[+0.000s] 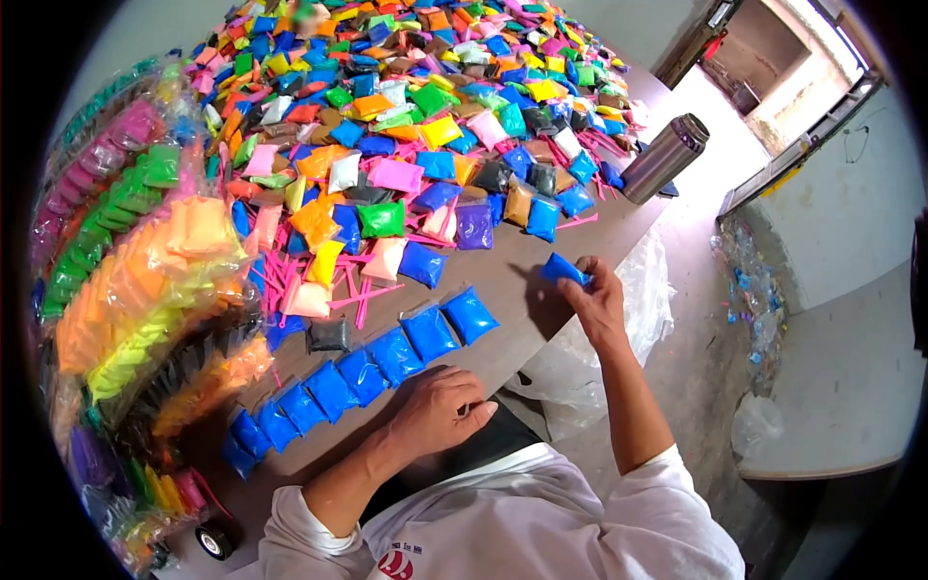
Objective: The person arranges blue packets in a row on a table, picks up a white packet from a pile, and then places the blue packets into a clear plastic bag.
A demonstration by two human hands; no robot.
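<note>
My right hand (599, 298) pinches a small blue packet (565, 270) between thumb and fingers, above the right edge of the table. Loosely curled, my left hand (443, 410) rests at the table's near edge with nothing visible in it. Just beyond it runs a slanting row of several blue packets (362, 375), laid side by side and partly overlapping. A dark grey packet (329, 334) lies behind the row. Pink plastic sticks (290, 275) are scattered among the nearest loose packets.
A large heap of multicoloured packets (425, 101) covers the far table. Clear bags of sorted packets (145, 280) are stacked at the left. A steel flask (665, 158) stands at the right edge. Clear plastic sheeting (580, 372) hangs below the edge, near my right forearm.
</note>
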